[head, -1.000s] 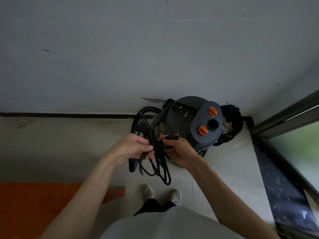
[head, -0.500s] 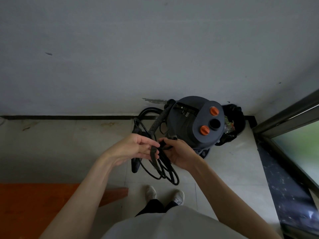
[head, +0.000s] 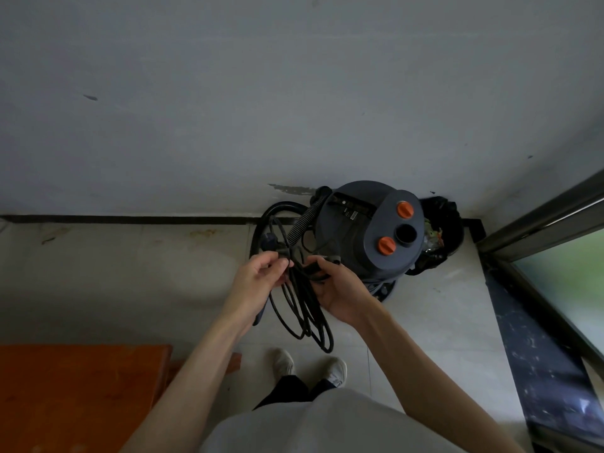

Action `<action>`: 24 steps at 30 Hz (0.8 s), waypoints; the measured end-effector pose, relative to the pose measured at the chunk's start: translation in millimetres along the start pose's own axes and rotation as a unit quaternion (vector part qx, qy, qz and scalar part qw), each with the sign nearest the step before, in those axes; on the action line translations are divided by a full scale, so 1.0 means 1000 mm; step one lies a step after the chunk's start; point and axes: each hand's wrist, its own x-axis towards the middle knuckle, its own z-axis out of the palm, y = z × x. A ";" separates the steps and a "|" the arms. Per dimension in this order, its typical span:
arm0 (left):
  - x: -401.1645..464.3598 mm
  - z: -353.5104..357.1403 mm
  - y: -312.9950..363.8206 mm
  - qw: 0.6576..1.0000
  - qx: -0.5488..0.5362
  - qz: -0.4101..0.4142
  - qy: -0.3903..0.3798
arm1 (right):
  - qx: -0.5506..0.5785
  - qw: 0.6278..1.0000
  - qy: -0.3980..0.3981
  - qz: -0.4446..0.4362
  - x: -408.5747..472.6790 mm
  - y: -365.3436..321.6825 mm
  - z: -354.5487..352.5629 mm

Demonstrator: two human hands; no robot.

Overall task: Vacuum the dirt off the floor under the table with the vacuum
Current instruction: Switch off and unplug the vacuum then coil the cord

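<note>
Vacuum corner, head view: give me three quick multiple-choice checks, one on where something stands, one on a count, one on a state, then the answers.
1. Where does the vacuum stand?
A. in the corner by the wall
B. on the orange table
C. out past the glass door

2. How many orange knobs are on its top?
A. one
B. two
C. four

3. What state is the black cord in?
A. laid out straight on the floor
B. plugged into a wall socket
C. bundled in loops, held by both hands

Answers: 1 A, it sits against the wall beside a black bin. 2 B, one either side of the round port. 3 C, the left hand and the right hand grip it while the loops hang.
</note>
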 end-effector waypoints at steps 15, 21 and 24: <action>0.010 0.005 -0.003 0.987 0.146 0.036 0.050 | -0.131 0.989 0.021 -0.063 -0.008 0.004 0.007; 0.016 0.008 -0.001 0.977 0.192 0.032 0.084 | -0.186 0.980 -0.005 -0.077 -0.010 0.004 0.006; 0.016 0.008 -0.001 0.975 0.200 0.026 0.088 | -0.183 0.980 -0.009 -0.077 -0.012 0.005 0.003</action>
